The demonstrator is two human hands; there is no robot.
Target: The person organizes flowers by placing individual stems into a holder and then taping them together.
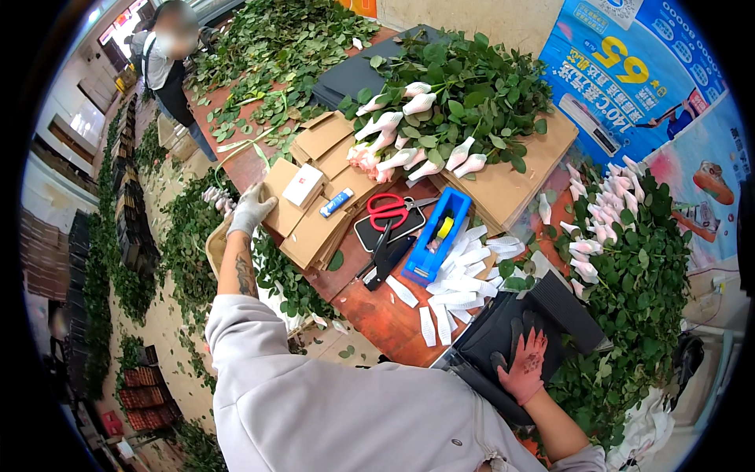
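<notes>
Leaning over a reddish worktable (pixel 366 318), the person in the pale grey sweatshirt (pixel 354 409) has both gloved arms stretched wide apart. From where I stand, the left hand (pixel 253 209), in a whitish glove, is out at the far-left edge of the stacked brown cardboard sheets (pixel 311 236); its fingers are partly spread, and I cannot tell whether it grips a sheet or only touches one. The right hand (pixel 524 368), in a pink-and-dark glove, lies with fingers fanned wide on the black flat sheets (pixel 481 340) at the table's near right corner, closed around nothing.

On the cardboard sit a small white box (pixel 304 186) and a blue-and-white tube (pixel 336 202). Just right of them are red-handled scissors (pixel 387 208), a black stapler (pixel 388 258) and a blue tape dispenser (pixel 423 258), with white mesh sleeves (pixel 460 299) strewn beside it. Leafy roses in white sleeves (pixel 421 102) lie beyond, over more cardboard; another sleeved bunch (pixel 609 216) stands at the right. At the upper left, a co-worker in a dark apron (pixel 174 98) stands by heaped green foliage (pixel 267 47).
</notes>
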